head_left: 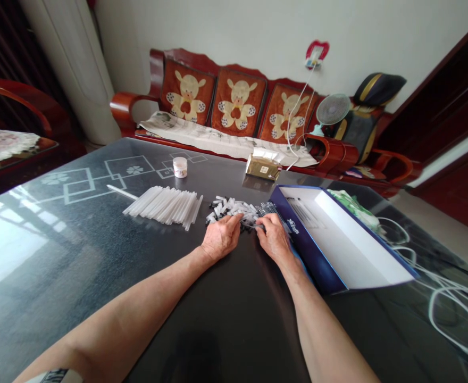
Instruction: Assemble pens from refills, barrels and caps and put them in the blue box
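Observation:
My left hand (223,235) is closed, its thumb and fingers pinched at the near edge of a heap of small white and black plastic caps (234,206); what it holds is hidden. My right hand (274,238) also pinches, with a thin, pale stick-like piece (251,226) showing at its fingertips, too small to identify. Just beyond the right hand lies a bunch of thin dark rods (266,208), resembling pen refills. Left of the heap, many white plastic tubes (164,206) lie side by side, one (121,191) sticking out to the left.
An open blue box (317,260) with a white inside stands by my right forearm, several thin rods (303,211) in it. Farther back are a small round tub (180,167) and a tissue pack (263,166). White cables (445,298) and green-white cloth (356,210) lie right.

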Action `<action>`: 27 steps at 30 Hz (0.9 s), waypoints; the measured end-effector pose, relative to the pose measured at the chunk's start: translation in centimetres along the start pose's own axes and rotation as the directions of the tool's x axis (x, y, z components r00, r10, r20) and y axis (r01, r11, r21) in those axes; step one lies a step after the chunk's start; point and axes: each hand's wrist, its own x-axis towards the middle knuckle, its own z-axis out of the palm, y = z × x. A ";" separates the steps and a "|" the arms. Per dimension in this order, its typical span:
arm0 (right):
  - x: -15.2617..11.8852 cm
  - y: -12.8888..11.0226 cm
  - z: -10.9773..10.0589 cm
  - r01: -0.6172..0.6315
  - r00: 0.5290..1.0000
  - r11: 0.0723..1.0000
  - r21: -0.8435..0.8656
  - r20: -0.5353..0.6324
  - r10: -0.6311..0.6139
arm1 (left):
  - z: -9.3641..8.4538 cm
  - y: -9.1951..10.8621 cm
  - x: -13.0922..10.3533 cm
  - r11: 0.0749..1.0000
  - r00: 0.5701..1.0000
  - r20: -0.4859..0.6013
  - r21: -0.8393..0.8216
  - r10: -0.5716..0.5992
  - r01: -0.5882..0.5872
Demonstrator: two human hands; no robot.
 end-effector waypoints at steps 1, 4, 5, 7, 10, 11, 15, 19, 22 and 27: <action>0.1 -0.1 -0.1 0.003 0.999 1.000 0.018 -0.036 -0.002 | 0.0 0.0 0.0 1.000 1.000 0.003 0.000 -0.003 0.003; 0.3 -0.6 -0.2 -0.020 0.989 0.990 0.141 -0.145 0.041 | -0.1 0.1 0.0 1.000 1.000 0.011 -0.003 -0.011 0.011; 0.4 -0.7 -0.1 -0.039 0.985 0.978 0.207 -0.159 0.073 | -0.1 0.1 0.0 1.000 1.000 0.015 -0.004 -0.014 0.014; 0.5 -0.9 0.0 -0.097 0.979 0.924 0.369 -0.134 0.157 | -0.1 0.1 0.1 1.000 0.999 0.024 -0.005 -0.024 0.024; 0.5 -1.0 0.3 -0.250 0.952 0.746 0.617 0.016 0.306 | -0.2 0.2 0.1 0.999 0.997 0.058 0.003 -0.042 0.042; 0.5 -1.0 0.4 -0.295 0.936 0.669 0.682 0.068 0.344 | -0.3 0.3 0.1 0.999 0.996 0.080 0.010 -0.048 0.047; 0.5 -1.0 0.9 -0.325 0.911 0.468 0.822 0.139 0.388 | -0.5 0.4 0.1 0.998 0.983 0.175 0.038 -0.056 0.050; 0.5 -1.3 0.7 -0.323 0.921 0.495 0.807 0.148 0.361 | -0.7 0.6 0.1 0.997 0.975 0.211 0.042 -0.065 0.058; 0.5 -1.6 0.2 -0.309 0.936 0.562 0.768 0.140 0.323 | -0.8 0.7 0.1 0.998 0.969 0.239 0.036 -0.060 0.053; 0.4 -1.8 0.3 -0.318 0.938 0.545 0.776 0.173 0.302 | -0.8 0.7 0.1 0.999 0.967 0.249 0.010 -0.054 0.053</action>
